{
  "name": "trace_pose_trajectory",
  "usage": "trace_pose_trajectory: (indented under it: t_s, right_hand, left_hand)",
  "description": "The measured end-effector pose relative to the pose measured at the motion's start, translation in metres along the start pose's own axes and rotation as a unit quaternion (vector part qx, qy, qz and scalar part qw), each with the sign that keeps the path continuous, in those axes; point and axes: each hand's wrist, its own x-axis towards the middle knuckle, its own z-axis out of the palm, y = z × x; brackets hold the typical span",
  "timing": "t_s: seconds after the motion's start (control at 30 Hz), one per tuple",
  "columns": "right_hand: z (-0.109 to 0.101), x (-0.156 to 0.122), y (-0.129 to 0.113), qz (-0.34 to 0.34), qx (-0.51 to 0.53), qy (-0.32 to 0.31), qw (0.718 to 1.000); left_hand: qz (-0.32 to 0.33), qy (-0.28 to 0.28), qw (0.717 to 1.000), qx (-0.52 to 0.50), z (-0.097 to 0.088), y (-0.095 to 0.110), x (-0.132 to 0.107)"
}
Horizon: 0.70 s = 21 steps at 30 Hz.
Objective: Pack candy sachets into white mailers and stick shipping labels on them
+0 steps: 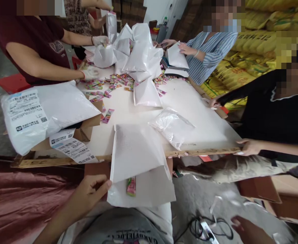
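A white mailing envelope (138, 152) lies partly over the table's near edge, its open mouth toward me. My left hand (95, 189) pinches the left edge near that mouth between thumb and fingers. One small pink and green candy packet (131, 186) rests on the envelope's flap. My right hand (247, 228) is low at the right, away from the envelope and above the floor. Motion blurs its fingers, so I cannot tell whether it holds anything. Beyond the envelope lies a shiny white plastic bag (173, 127).
A large labelled white parcel (70, 98) sits on a cardboard box at the left, with a strip of shipping labels (74, 149) hanging beside it. White envelopes (138, 51) and candy packets (108, 116) cover the table's far side. Several people stand around; a power strip (208, 232) is on the floor.
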Motion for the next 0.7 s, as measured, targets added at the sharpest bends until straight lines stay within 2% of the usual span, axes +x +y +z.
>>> trace_pose_trajectory:
  t_s: [0.07,0.13,0.2,0.27,0.33,0.4,0.47,0.53,0.6,0.67,0.7]
  right_hand:
    - [0.005,0.018,-0.028,-0.109,-0.020,0.045,0.993]
    - [0.006,0.027,-0.080,-0.258,-0.027,0.135,0.956]
    - [0.007,0.031,-0.136,-0.395,-0.034,0.162,0.904]
    - [0.008,0.034,-0.178,-0.487,-0.043,0.157,0.858]
    - [0.008,0.040,-0.196,-0.547,-0.031,0.121,0.828]
    - [0.009,0.046,-0.196,-0.571,0.011,0.072,0.818]
    - [0.011,0.049,-0.189,-0.537,0.084,0.050,0.838]
    - [0.017,0.046,-0.187,-0.430,0.175,0.070,0.883]
    - [0.027,0.040,-0.193,-0.282,0.262,0.107,0.917]
    - [0.039,0.037,-0.204,-0.153,0.334,0.131,0.921]
    - [0.045,0.036,-0.210,-0.107,0.366,0.130,0.915]
  left_hand:
    - [0.127,0.098,0.982,0.098,-0.006,-0.001,0.001]
    - [0.273,0.135,0.935,0.181,-0.009,-0.002,0.006]
    - [0.381,0.092,0.884,0.254,-0.011,-0.003,0.014]
    - [0.437,0.021,0.847,0.303,-0.011,-0.006,0.023]
    - [0.466,-0.016,0.830,0.305,-0.013,-0.013,0.028]
    - [0.474,-0.017,0.841,0.260,-0.015,-0.021,0.028]
    - [0.455,0.018,0.872,0.177,-0.016,-0.029,0.024]
    - [0.403,0.075,0.908,0.081,-0.013,-0.032,0.018]
    - [0.285,0.147,0.947,0.000,-0.005,-0.031,0.013]
    - [0.128,0.206,0.967,-0.075,0.006,-0.027,0.011]
    - [0.055,0.227,0.965,-0.115,0.011,-0.025,0.012]
